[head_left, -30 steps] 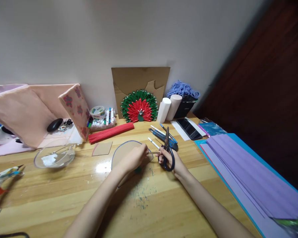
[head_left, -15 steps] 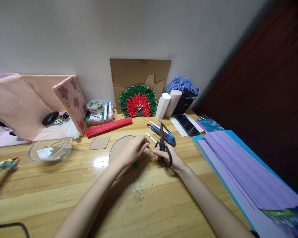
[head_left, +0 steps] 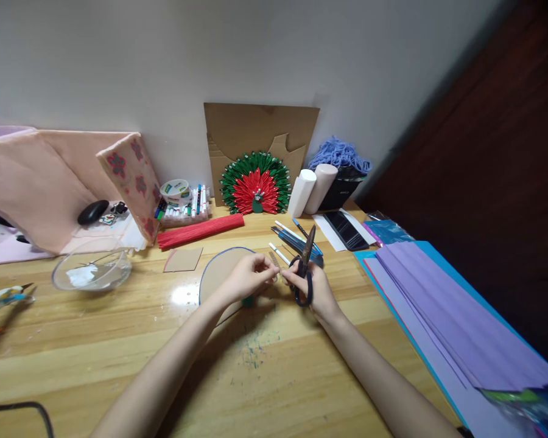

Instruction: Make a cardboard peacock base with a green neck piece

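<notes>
My right hand [head_left: 313,292] grips black-handled scissors [head_left: 304,267], blades closed and pointing up and away. My left hand [head_left: 249,277] pinches a small thin strip [head_left: 274,263] between fingertips, right beside the scissors. Both hands hover over the right edge of a rounded cardboard piece with a blue outline [head_left: 217,274] lying on the wooden table [head_left: 119,353]. A little green bit [head_left: 248,300] shows under my left hand.
Brushes and pens [head_left: 292,238] lie just behind my hands. A red paper roll [head_left: 201,231], cardboard scrap [head_left: 182,260], glass bowl [head_left: 91,272], peacock craft [head_left: 256,190], white rolls [head_left: 310,190], purple paper sheets [head_left: 452,316] at right, glue gun [head_left: 0,304] at far left.
The hands have drawn closer together. The scissors tilted from upright to leaning right. My left hand now lifts the small strip up beside the scissors.
</notes>
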`<state>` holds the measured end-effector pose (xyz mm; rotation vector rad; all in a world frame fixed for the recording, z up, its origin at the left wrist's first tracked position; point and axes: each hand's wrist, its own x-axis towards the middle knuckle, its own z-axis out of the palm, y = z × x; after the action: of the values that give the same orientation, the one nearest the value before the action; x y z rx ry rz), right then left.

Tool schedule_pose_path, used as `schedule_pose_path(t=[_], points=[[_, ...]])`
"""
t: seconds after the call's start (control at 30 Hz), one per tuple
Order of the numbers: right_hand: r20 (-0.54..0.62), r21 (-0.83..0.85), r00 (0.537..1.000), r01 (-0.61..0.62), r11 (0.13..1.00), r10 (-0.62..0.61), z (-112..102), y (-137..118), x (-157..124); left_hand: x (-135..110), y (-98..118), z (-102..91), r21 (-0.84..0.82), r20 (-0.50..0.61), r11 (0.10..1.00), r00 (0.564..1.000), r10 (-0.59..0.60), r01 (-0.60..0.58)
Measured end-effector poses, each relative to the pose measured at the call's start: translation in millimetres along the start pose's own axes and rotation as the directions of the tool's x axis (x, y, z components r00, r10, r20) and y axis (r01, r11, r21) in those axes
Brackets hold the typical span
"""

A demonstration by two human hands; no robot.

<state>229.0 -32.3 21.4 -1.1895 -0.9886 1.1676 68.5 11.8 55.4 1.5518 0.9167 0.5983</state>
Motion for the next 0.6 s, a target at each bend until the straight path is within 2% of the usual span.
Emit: schedule_pose_path(t=[0.1,0.2,0.37,0.47,0.6], points=[[-0.018,0.063,0.999,-0.035,0.997,0.036,2.3,-1.9,-2.0,-3.0,9.3,-12.3,0.107,-0.095,0.990,0.990,0.104,-0.094],[-0.029,0.105,0.998,-0.060,0.993,0.063,4.6,-6.3,-3.9,-7.9,21.4,-34.4,0.104,-0.203,0.980,0.960,0.191,-0.172],[-0.030,0.153,0.997,-0.059,0.987,0.064,5.5,-8.4,-6.2,-14.9,31.9,-62.3,0.059,-0.429,0.978,0.880,0.204,-0.198],[0.064,0.188,0.992,-0.122,0.974,0.112,6.6,-4.1,-7.7,-15.6,32.6,-63.2,0.041,-0.458,0.981,0.869,0.187,-0.190],[0.253,0.193,0.946,-0.254,0.948,0.202,12.5,0.7,-12.4,-13.8,32.1,-55.8,-0.006,-0.400,0.978,0.897,0.188,-0.208]])
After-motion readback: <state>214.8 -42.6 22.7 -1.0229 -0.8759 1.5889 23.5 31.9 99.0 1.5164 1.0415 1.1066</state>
